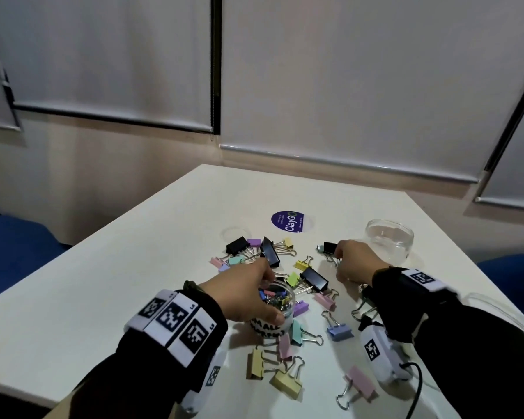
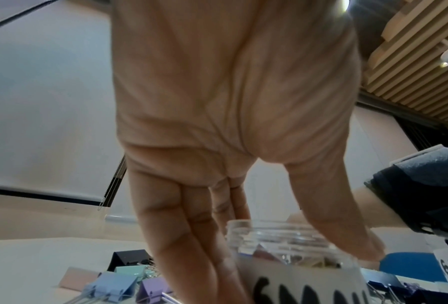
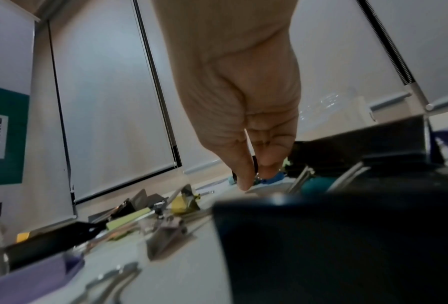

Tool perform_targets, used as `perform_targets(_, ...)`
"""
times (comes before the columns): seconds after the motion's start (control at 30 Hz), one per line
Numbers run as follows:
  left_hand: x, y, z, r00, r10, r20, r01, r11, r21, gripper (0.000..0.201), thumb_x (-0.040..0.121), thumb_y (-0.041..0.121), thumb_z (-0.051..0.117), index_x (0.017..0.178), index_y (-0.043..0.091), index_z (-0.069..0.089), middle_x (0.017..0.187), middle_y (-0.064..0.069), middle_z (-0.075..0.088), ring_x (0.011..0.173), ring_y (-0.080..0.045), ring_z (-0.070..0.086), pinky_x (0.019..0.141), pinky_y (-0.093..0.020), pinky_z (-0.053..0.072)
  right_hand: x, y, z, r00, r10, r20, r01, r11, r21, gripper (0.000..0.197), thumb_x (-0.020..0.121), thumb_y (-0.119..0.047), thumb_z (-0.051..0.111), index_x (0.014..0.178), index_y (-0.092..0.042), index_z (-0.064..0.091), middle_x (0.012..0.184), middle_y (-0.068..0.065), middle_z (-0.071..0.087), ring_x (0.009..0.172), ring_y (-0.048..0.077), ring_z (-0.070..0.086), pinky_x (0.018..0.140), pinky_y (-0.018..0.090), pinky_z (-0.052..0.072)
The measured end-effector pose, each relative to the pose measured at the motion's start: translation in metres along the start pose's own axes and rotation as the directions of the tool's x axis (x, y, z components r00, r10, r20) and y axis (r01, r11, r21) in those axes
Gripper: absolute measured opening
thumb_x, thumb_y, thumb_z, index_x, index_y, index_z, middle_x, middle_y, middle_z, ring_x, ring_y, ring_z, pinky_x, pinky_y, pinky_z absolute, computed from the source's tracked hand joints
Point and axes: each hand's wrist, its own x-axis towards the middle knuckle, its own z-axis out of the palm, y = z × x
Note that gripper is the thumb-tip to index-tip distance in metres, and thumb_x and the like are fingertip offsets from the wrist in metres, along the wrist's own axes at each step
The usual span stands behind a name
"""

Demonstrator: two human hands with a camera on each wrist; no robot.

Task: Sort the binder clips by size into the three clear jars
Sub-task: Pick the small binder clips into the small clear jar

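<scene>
My left hand (image 1: 265, 293) grips the mouth of a clear jar (image 1: 280, 306) with a handwritten "SMALL" label; thumb on the near side, fingers on the far side. Several tiny coloured clips lie inside the jar (image 2: 290, 253). My right hand (image 1: 338, 256) rests low on the table, thumb and forefinger pinched (image 3: 256, 171) on a small dark clip beside a black clip (image 1: 329, 247). An empty clear jar (image 1: 389, 237) stands just behind that hand. Black and pastel binder clips (image 1: 286, 381) of mixed sizes are scattered between and in front of both hands.
A white table (image 1: 103, 282) holds everything; its left edge and far corner are close. A round purple sticker (image 1: 288, 220) and a clear lid (image 1: 235, 232) lie at the back. Large black clips (image 1: 313, 278) sit between my hands. A cable (image 1: 418, 385) trails under my right wrist.
</scene>
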Motion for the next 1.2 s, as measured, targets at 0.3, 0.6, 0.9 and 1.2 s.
perform_targets(0.3,-0.001,0.0,0.0,1.0,-0.014,-0.009,0.014,1.0,-0.011,0.069,0.07,0.044,0.081,0.125,0.027,0.043,0.132,0.005,0.054,0.115,-0.014,0.052,0.097,-0.033,0.045,0.01,-0.007,-0.011,0.998,-0.05,-0.04,0.051,0.999,0.013,0.019,0.082,-0.008,0.052,0.097,-0.012,0.063,0.107,0.011,0.066,0.094,0.026,0.057,0.067,0.024,0.04)
perform_targets(0.6,-0.001,0.0,0.002,1.0,-0.022,-0.008,0.022,0.999,-0.03,0.067,0.07,0.043,0.081,0.123,0.028,0.043,0.132,0.006,0.053,0.115,-0.012,0.054,0.094,-0.033,0.05,0.004,-0.006,-0.023,1.0,0.016,0.02,-0.018,0.998,0.068,0.029,0.089,-0.001,0.037,0.106,-0.004,0.061,0.097,0.013,0.061,0.074,0.028,0.057,0.055,0.029,0.044)
perform_targets(0.9,-0.001,0.0,0.001,1.0,-0.018,-0.006,0.018,1.0,-0.002,0.066,0.07,0.044,0.081,0.121,0.027,0.043,0.13,0.005,0.054,0.115,-0.013,0.053,0.097,-0.035,0.046,-0.011,-0.015,-0.02,0.998,0.001,0.061,0.003,0.998,-0.065,0.022,0.082,0.006,0.04,0.066,-0.007,0.049,0.063,0.011,0.057,0.045,0.022,0.055,0.034,0.02,0.04)
perform_targets(1.2,-0.001,-0.003,0.002,1.0,-0.016,-0.002,0.016,1.0,-0.02,0.064,0.071,0.042,0.081,0.121,0.027,0.044,0.129,0.008,0.055,0.11,-0.011,0.055,0.094,-0.033,0.048,-0.019,-0.02,-0.02,0.991,-0.093,0.096,0.107,0.983,-0.147,0.055,0.088,0.0,0.05,0.138,-0.021,0.051,0.106,0.013,0.065,0.084,0.025,0.06,0.066,0.019,0.041)
